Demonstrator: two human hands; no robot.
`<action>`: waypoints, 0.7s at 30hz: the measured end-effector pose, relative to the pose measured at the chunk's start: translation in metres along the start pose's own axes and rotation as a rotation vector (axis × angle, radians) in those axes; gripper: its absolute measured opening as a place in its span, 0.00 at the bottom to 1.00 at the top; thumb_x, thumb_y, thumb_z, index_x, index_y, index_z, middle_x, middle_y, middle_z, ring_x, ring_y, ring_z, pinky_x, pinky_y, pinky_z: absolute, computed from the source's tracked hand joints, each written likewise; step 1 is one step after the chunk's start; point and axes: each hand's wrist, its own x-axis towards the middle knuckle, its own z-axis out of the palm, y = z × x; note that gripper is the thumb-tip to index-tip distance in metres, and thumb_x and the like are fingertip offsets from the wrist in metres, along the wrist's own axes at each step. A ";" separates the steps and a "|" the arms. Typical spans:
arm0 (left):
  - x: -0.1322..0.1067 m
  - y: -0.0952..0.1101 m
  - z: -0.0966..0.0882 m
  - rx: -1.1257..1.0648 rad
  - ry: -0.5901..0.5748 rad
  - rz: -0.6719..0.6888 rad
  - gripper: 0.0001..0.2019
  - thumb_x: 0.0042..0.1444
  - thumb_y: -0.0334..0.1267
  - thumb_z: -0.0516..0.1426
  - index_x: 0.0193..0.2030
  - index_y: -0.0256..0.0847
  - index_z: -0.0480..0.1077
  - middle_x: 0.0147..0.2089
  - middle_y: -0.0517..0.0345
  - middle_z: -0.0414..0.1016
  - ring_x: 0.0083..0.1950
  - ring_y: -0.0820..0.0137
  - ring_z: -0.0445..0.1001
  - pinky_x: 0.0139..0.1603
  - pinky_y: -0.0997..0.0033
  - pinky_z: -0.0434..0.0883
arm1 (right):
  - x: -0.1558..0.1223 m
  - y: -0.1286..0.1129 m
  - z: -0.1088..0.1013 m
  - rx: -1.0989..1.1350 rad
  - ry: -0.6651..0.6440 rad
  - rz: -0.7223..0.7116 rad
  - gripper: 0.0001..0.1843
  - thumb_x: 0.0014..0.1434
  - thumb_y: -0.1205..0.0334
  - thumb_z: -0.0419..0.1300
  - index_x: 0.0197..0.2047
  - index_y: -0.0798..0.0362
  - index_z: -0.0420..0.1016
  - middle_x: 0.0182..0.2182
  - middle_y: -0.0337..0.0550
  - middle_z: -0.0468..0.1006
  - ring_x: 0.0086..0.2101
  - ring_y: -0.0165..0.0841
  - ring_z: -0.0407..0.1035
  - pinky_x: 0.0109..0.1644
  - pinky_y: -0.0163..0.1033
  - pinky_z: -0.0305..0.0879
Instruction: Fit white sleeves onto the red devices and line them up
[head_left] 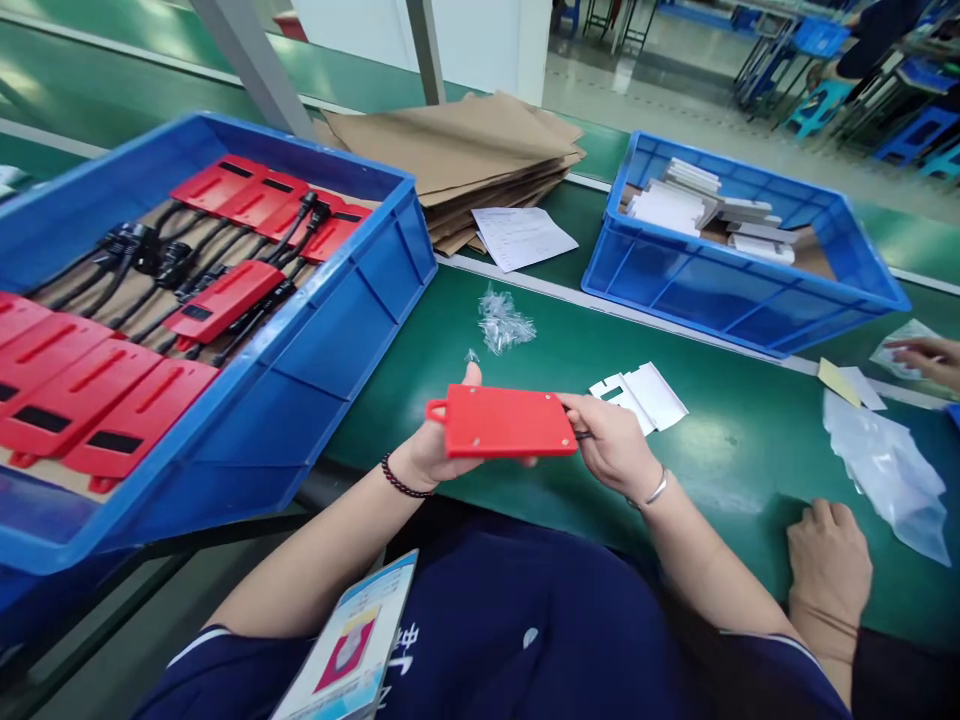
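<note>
Green workbench (739, 480) lay beneath a red plastic casing (510, 422).
Left hand (433, 450) gripped its looped end (454, 420), right hand (616, 445) the other.

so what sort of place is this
Most likely a factory assembly floor: a green workbench, a blue bin of matching red cases, and stools in the background.

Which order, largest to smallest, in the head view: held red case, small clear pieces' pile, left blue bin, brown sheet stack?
Left blue bin
Brown sheet stack
Held red case
Small clear pieces' pile
</note>
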 end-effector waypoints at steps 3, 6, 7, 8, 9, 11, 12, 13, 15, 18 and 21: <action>0.018 -0.020 0.007 0.144 0.216 0.278 0.38 0.57 0.74 0.49 0.41 0.36 0.78 0.40 0.48 0.81 0.47 0.60 0.78 0.54 0.62 0.72 | -0.008 -0.006 0.010 0.643 -0.035 0.463 0.16 0.68 0.51 0.51 0.35 0.53 0.71 0.17 0.32 0.65 0.16 0.25 0.55 0.20 0.31 0.57; 0.036 -0.036 0.013 0.220 0.364 0.380 0.28 0.57 0.65 0.59 0.47 0.39 0.73 0.48 0.49 0.79 0.53 0.60 0.76 0.57 0.60 0.70 | -0.009 -0.003 0.012 1.184 -0.019 0.740 0.22 0.61 0.40 0.60 0.34 0.52 0.67 0.14 0.24 0.53 0.14 0.20 0.37 0.14 0.27 0.38; 0.042 -0.038 0.015 0.199 0.379 0.383 0.26 0.57 0.60 0.62 0.51 0.40 0.71 0.51 0.49 0.78 0.54 0.61 0.76 0.57 0.60 0.71 | -0.009 0.000 0.013 1.284 -0.019 0.768 0.23 0.58 0.39 0.63 0.34 0.52 0.67 0.13 0.23 0.53 0.14 0.20 0.35 0.14 0.26 0.36; 0.047 -0.039 0.017 0.170 0.364 0.375 0.26 0.57 0.57 0.64 0.54 0.41 0.69 0.53 0.49 0.78 0.55 0.61 0.76 0.56 0.60 0.71 | -0.010 0.002 0.015 1.350 -0.031 0.781 0.24 0.56 0.39 0.66 0.33 0.53 0.68 0.13 0.23 0.52 0.14 0.19 0.34 0.14 0.26 0.35; 0.053 -0.039 0.019 0.139 0.332 0.360 0.27 0.57 0.55 0.64 0.57 0.42 0.67 0.54 0.48 0.78 0.53 0.62 0.77 0.55 0.61 0.72 | -0.010 0.004 0.018 1.393 -0.046 0.789 0.25 0.54 0.39 0.68 0.33 0.53 0.68 0.13 0.22 0.52 0.14 0.19 0.34 0.14 0.26 0.35; 0.062 -0.037 0.022 0.101 0.289 0.352 0.27 0.57 0.52 0.65 0.57 0.40 0.67 0.52 0.48 0.79 0.46 0.66 0.78 0.47 0.66 0.74 | -0.014 0.005 0.027 1.431 -0.060 0.812 0.26 0.53 0.39 0.69 0.33 0.53 0.68 0.13 0.22 0.53 0.14 0.18 0.35 0.15 0.26 0.35; 0.066 -0.035 0.023 0.091 0.297 0.359 0.25 0.56 0.50 0.66 0.55 0.39 0.69 0.49 0.50 0.79 0.41 0.69 0.78 0.41 0.70 0.74 | -0.016 0.005 0.031 1.424 -0.052 0.818 0.26 0.53 0.38 0.68 0.33 0.53 0.68 0.13 0.23 0.54 0.14 0.18 0.36 0.15 0.26 0.36; 0.069 -0.034 0.023 0.078 0.313 0.359 0.23 0.54 0.48 0.67 0.52 0.38 0.69 0.45 0.51 0.80 0.35 0.72 0.77 0.34 0.73 0.72 | -0.018 0.005 0.034 1.389 -0.049 0.811 0.27 0.54 0.36 0.67 0.34 0.53 0.68 0.14 0.24 0.57 0.13 0.19 0.40 0.15 0.26 0.40; 0.071 -0.032 0.022 0.030 0.344 0.332 0.23 0.52 0.46 0.69 0.49 0.39 0.69 0.40 0.55 0.80 0.29 0.73 0.75 0.26 0.75 0.69 | -0.023 0.011 0.031 1.213 -0.098 0.743 0.28 0.55 0.34 0.64 0.38 0.53 0.71 0.20 0.32 0.69 0.16 0.23 0.56 0.19 0.30 0.56; 0.069 -0.027 0.016 -0.032 0.399 0.298 0.26 0.48 0.44 0.71 0.49 0.39 0.68 0.41 0.54 0.81 0.35 0.66 0.80 0.32 0.69 0.77 | -0.035 0.040 0.001 0.579 -0.097 0.631 0.26 0.59 0.38 0.61 0.44 0.53 0.75 0.37 0.49 0.80 0.33 0.36 0.74 0.40 0.46 0.73; 0.064 -0.019 0.008 -0.060 0.442 0.238 0.24 0.47 0.39 0.71 0.48 0.36 0.70 0.43 0.51 0.81 0.38 0.64 0.81 0.36 0.65 0.81 | -0.054 0.086 -0.042 -0.152 0.133 0.628 0.24 0.63 0.44 0.56 0.49 0.55 0.77 0.49 0.58 0.79 0.49 0.49 0.73 0.57 0.58 0.68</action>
